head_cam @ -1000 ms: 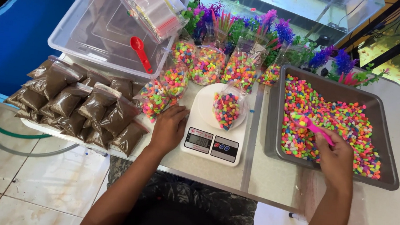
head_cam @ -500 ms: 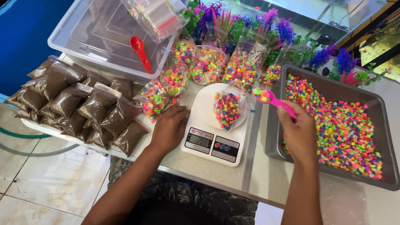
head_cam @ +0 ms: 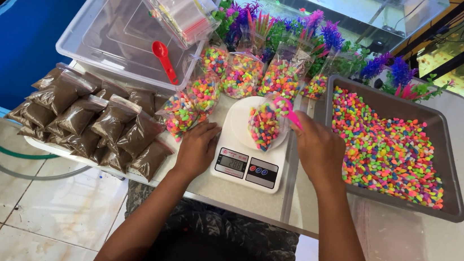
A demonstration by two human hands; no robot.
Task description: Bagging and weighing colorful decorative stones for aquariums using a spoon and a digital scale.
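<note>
Head view: right hand [head_cam: 321, 150] pinches pink scoop [head_cam: 290, 112] over open bag of coloured gravel [head_cam: 263, 127] on white scale [head_cam: 253, 149]. Left hand [head_cam: 197, 150] flat, fingers loose, beside scale. Gravel tray [head_cam: 455, 169] right.

Both forearms bare, no sleeves past wrists, no rings or watch near fingers; dark camo-ish patterned trousers [head_cam: 215, 242] below.

One scale [head_cam: 248, 163], one grey tray [head_cam: 454, 211], two scoops, two hands
</note>
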